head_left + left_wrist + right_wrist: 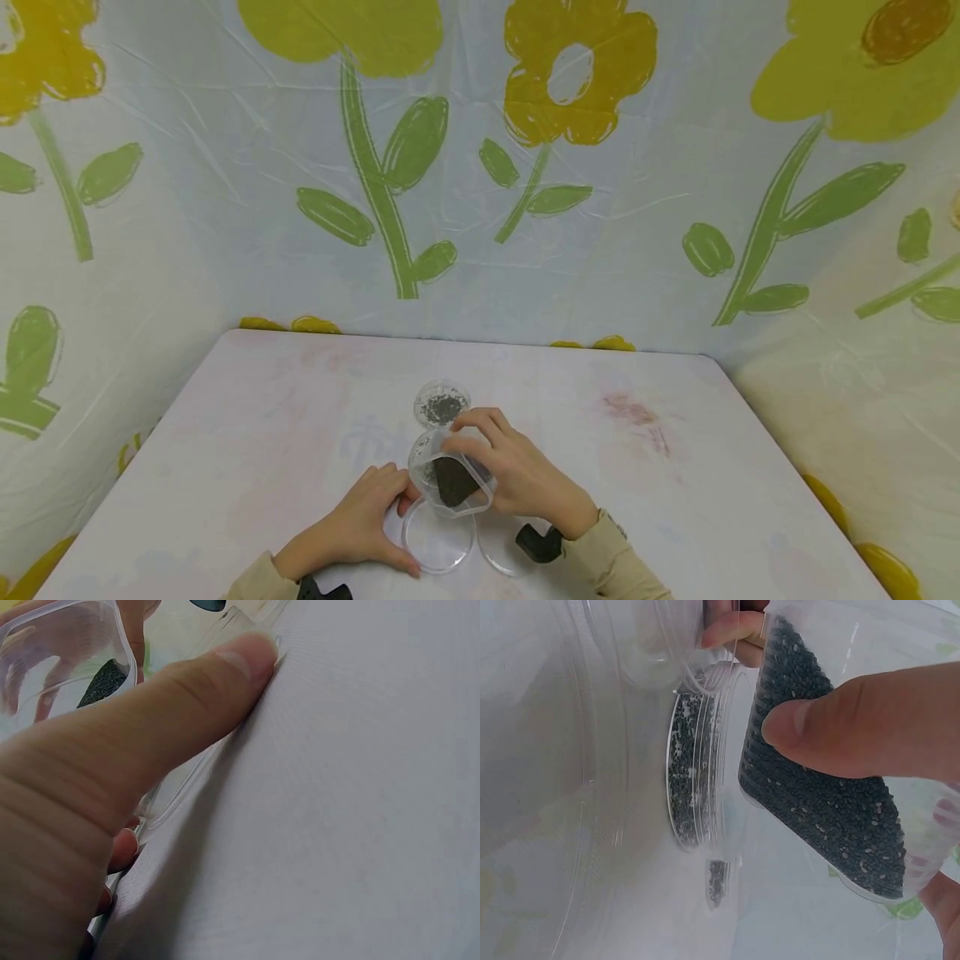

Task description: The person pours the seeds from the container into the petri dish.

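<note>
My right hand [517, 475] grips a clear plastic tub [472, 502], tilted over the dishes. Small dark seeds [817, 795] lie banked against its wall, under the thumb. My left hand [367, 517] holds the rim of a clear round dish [438, 537] on the table, thumb at the near side and fingers at the far side. No seeds show in that dish. Partly hidden behind the tub is a second dish [417, 457] with some dark seeds. Farther back, another dish [442, 387] has seeds scattered over its bottom.
One more clear dish [504, 550] sits under my right wrist, partly covered by it. The pale table [285, 417] spreads to both sides. Flower-printed cloth [465, 267] hangs behind and beside it. Black straps [538, 543] circle both wrists.
</note>
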{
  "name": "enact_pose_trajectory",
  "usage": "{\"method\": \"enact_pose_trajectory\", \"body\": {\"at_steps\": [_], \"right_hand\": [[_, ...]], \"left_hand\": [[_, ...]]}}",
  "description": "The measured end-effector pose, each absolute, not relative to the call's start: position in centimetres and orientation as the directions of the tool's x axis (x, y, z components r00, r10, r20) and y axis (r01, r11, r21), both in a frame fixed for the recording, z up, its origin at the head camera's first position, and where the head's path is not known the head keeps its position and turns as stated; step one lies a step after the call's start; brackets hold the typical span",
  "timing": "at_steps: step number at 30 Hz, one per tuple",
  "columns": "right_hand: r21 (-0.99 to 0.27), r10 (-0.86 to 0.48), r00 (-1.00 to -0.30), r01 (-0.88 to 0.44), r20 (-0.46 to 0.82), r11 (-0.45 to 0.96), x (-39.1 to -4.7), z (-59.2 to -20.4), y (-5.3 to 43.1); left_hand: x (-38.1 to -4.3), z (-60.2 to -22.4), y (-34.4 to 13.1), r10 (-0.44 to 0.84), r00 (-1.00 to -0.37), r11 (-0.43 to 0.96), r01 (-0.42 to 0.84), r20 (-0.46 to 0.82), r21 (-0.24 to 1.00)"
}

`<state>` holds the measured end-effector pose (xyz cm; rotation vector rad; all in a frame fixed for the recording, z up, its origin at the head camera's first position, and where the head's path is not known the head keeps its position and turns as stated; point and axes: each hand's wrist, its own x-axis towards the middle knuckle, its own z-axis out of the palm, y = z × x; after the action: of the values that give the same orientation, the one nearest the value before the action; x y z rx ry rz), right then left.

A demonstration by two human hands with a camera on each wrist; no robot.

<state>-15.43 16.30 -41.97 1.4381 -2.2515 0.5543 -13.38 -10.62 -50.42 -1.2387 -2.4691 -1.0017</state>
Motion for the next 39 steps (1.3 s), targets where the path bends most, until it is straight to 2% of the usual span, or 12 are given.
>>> {"method": "enact_pose_trajectory", "body": {"at_steps": [21, 39], "right_hand": [[-0.071, -0.753, -0.365, -0.917, 0.548, 0.392, -15.33, -41.95, 15.9], [-0.043, -0.76, -0.346, -0.921, 0.55, 0.387, -15.23, -41.97, 15.8]], "left_hand": [[-13.42, -50.47, -10.63, 0.628, -0.611, 0.421, 0.787, 0.481, 0.45], [-13.43, -50.41, -10.7, 0.637, -0.627, 0.436, 0.773, 0.449, 0.461]]}}
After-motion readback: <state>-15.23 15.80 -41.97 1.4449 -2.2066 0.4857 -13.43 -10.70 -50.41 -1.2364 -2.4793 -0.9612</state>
